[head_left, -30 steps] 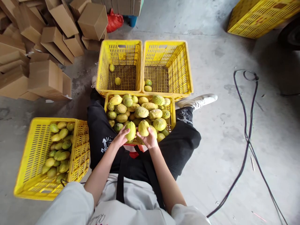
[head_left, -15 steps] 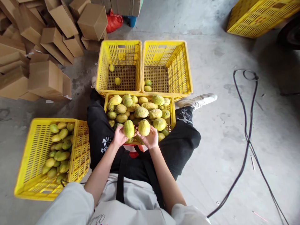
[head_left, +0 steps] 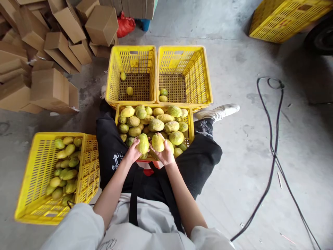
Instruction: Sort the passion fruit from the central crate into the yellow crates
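Observation:
My left hand (head_left: 133, 152) is closed around a yellow-green oval fruit (head_left: 142, 143). Beside it, my right hand (head_left: 165, 155) grips a yellower oval fruit (head_left: 157, 142), fingers over its right side. Both fruits are held close together, with a small gap between them. Below my hands, between my legs, a yellow plastic crate (head_left: 191, 125) is heaped with similar fruits, some hidden by my hands. Another fruit shows right behind my right fingers; whether I touch it, I cannot tell.
Two deeper yellow crates, left (head_left: 109, 74) and right (head_left: 208, 78), stand ahead with a few fruits inside. A crate (head_left: 28, 180) at left holds many fruits. Cardboard boxes (head_left: 50, 88) pile up at upper left. A black cable (head_left: 270, 173) lies on the floor at right.
The fruit in my right hand has turned and shifted slightly left, and my fingers now lie over its right side. My left hand has tilted its fruit a little. The crates look unchanged.

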Available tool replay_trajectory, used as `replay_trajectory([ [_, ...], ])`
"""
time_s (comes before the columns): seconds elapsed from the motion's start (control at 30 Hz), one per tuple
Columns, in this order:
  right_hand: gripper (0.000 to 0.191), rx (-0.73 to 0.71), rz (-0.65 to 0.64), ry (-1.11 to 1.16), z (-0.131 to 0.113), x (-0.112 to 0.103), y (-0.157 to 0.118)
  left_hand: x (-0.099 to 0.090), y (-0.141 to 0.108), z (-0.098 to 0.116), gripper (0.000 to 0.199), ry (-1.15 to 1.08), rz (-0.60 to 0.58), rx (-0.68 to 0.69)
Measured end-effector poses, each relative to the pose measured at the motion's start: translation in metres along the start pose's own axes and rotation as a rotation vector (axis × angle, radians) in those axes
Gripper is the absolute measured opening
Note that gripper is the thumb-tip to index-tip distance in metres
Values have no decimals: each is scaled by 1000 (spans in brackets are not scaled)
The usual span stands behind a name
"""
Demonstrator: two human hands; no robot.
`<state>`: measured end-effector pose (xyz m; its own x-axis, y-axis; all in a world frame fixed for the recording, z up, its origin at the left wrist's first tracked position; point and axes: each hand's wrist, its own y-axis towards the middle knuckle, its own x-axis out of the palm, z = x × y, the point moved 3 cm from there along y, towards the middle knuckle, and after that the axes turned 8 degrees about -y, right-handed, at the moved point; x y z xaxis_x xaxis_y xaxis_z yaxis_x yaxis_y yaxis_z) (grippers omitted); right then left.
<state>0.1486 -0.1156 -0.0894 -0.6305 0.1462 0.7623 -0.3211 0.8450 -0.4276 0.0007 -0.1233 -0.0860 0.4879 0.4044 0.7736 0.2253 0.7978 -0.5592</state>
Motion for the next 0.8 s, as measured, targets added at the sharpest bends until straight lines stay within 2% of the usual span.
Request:
replay_trajectory([
  [0.13, 44, -16, -9, -46, 2, 1, 0, 0, 2, -2, 32, 59, -42, 23],
  [0.27, 43, 12, -15, -99, 3, 3, 1, 0, 3, -3, 26, 43, 37, -20],
  [0.37, 43, 14, -4, -90, 2, 5, 1, 0, 3, -2, 35, -62, 103, -53],
  [0.43, 39, 5, 8, -56, -1, 6, 1, 1, 3, 0, 38, -135, 108, -54],
  [0.6, 29, 3, 4, 33, -4, 7, 3, 4, 2, 3, 30, -192, 92, -48],
  [0.7, 25, 45, -14, 6, -3, 6, 4, 6, 1, 2, 30, -182, 75, -75],
  [0.8, 24, 67, -13, -44, -1, 3, 3, 3, 1, 0, 25, -147, 110, -84],
])
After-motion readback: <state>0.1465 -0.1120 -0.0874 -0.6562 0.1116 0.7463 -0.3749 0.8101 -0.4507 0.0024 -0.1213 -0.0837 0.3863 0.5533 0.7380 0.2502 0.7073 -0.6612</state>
